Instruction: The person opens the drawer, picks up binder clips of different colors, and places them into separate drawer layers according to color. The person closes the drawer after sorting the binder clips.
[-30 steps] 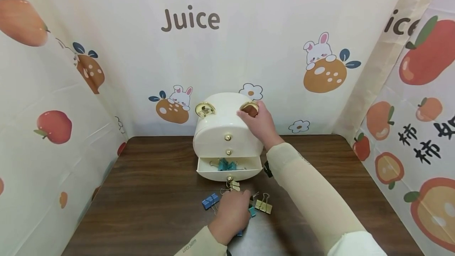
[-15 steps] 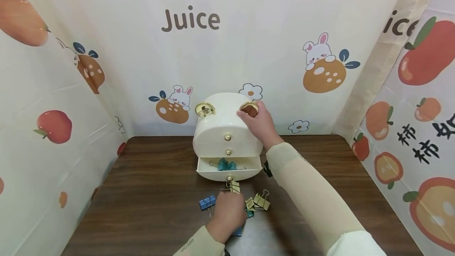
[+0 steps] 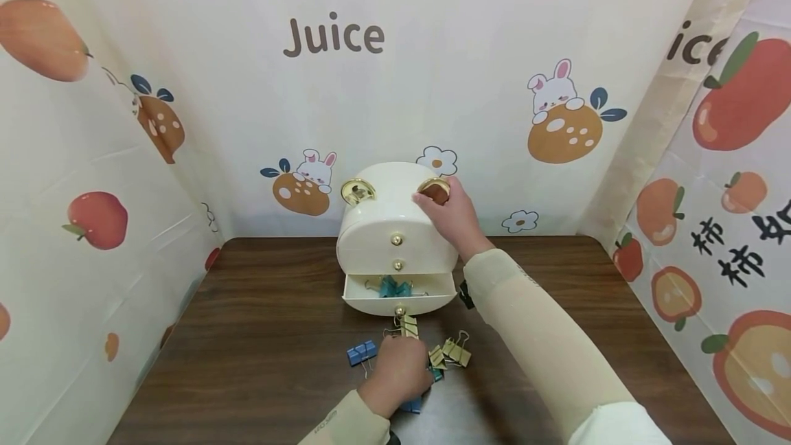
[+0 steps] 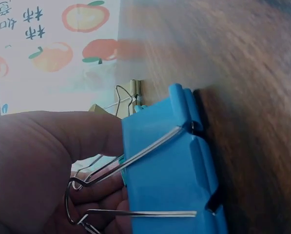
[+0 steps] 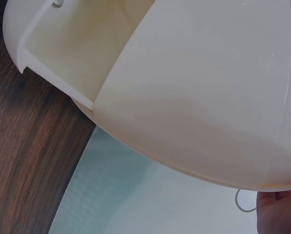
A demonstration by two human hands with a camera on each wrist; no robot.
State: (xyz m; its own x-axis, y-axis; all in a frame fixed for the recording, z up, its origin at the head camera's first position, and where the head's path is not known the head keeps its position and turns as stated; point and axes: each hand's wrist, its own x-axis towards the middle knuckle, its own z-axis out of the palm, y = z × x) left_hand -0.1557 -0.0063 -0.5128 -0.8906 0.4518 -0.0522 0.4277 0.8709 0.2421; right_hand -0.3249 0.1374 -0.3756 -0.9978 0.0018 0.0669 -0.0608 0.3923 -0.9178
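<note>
My right hand (image 3: 454,215) grips the right gold-rimmed ear of a cream drawer box (image 3: 371,246). In the right wrist view, that hand (image 5: 280,212) shows at the box's edge. The bottom drawer (image 3: 358,305) is pulled out, with teal binder clips (image 3: 394,287) inside. My left hand (image 3: 398,373) is low among loose clips, its fingers curled beside a teal binder clip (image 3: 437,374). A blue binder clip (image 4: 160,156) hides its fingertips in the left wrist view, so any hold is unclear. A gold binder clip (image 3: 409,326) lies just beyond that hand.
Two more gold binder clips (image 3: 457,352) lie right of the left hand. To its left is another blue binder clip (image 3: 361,353). The brown wooden table (image 3: 266,335) meets a fruit-printed curtain (image 3: 469,88) behind the box.
Near my left hand, the gold and teal clips have shifted, and a second gold clip now shows at right. The hand has moved only slightly; my right hand keeps its grip.
</note>
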